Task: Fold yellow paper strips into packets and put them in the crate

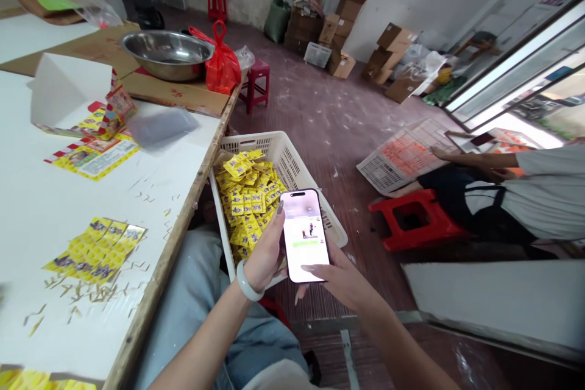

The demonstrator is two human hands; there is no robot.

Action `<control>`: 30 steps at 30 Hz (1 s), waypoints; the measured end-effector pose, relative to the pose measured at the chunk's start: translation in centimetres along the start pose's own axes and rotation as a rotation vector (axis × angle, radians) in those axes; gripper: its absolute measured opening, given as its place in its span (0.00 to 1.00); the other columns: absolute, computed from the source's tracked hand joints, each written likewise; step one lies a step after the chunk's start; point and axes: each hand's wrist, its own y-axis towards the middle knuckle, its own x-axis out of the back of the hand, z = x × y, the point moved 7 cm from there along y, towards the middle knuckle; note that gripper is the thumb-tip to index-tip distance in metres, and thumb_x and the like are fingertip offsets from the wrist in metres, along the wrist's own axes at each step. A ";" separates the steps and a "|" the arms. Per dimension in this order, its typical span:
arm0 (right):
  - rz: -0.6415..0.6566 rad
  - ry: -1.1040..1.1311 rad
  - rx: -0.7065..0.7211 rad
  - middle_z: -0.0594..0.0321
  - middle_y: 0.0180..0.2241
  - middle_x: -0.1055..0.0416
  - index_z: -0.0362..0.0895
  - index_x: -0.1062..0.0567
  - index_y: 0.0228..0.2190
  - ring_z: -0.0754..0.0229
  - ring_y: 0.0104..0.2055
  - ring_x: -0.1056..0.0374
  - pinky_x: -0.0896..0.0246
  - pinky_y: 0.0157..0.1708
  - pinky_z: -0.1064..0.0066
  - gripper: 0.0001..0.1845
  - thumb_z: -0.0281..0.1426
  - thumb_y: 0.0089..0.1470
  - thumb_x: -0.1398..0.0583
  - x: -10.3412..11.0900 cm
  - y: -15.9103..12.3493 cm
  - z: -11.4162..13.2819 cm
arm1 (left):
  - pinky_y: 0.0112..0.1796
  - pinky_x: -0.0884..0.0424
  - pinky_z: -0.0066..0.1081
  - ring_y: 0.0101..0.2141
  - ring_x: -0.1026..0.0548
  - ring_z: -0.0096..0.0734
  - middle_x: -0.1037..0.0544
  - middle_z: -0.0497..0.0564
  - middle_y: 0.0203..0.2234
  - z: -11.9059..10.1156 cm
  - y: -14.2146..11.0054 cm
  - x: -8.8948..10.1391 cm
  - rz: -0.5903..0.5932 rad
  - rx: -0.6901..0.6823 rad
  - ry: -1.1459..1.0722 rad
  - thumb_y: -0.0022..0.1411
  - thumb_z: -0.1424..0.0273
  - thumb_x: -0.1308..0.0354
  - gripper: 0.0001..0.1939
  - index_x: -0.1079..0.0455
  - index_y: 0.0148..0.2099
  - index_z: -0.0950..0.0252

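Observation:
A lit smartphone [304,237] is held upright over my lap, its screen showing a picture and a green bubble. My left hand [269,250], with a pale bangle at the wrist, grips the phone along its left edge. From the lower right my right hand [340,274] wraps the other edge, its thumb over the bottom of the screen. Just beyond the phone stands a white plastic crate [292,164] filled with yellow printed packets [249,202]. On the table to the left lie joined yellow packet sheets [98,250] beside scattered thin strips [86,292].
The white table [137,207] has a wooden edge and carries a metal basin [167,52], a red bag [222,67] and an open carton [68,91]. At right, a person [503,189] sits near a red stool [411,222] and a crate [404,155]. Boxes [347,24] line the wall.

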 end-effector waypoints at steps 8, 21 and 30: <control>0.136 -0.011 0.018 0.56 0.43 0.29 0.53 0.49 0.59 0.53 0.38 0.29 0.28 0.29 0.62 0.45 0.24 0.45 0.35 -0.2 -0.5 0.2 | 0.09 0.49 0.22 0.13 0.35 0.22 0.23 0.52 0.28 -0.2 -0.2 -0.3 0.002 0.031 -0.021 0.60 0.47 0.53 0.30 0.34 0.54 0.63; 0.074 0.034 -0.005 0.57 0.39 0.27 0.50 0.42 0.56 0.53 0.34 0.28 0.29 0.27 0.63 0.40 0.26 0.44 0.33 -0.1 -0.2 -0.2 | 0.34 0.33 0.30 0.35 0.27 0.35 0.23 0.53 0.39 -2.0 0.4 0.8 -0.096 -0.099 0.017 0.57 0.52 0.44 0.25 0.30 0.48 0.66; 0.051 0.116 -0.046 0.57 0.39 0.27 0.47 0.35 0.50 0.47 0.39 0.28 0.28 0.26 0.60 0.29 0.25 0.46 0.36 -0.4 -0.4 -0.2 | 0.29 0.34 0.30 0.30 0.28 0.33 0.23 0.53 0.36 -1.9 0.1 0.6 -0.103 -0.077 0.056 0.55 0.51 0.43 0.27 0.31 0.49 0.66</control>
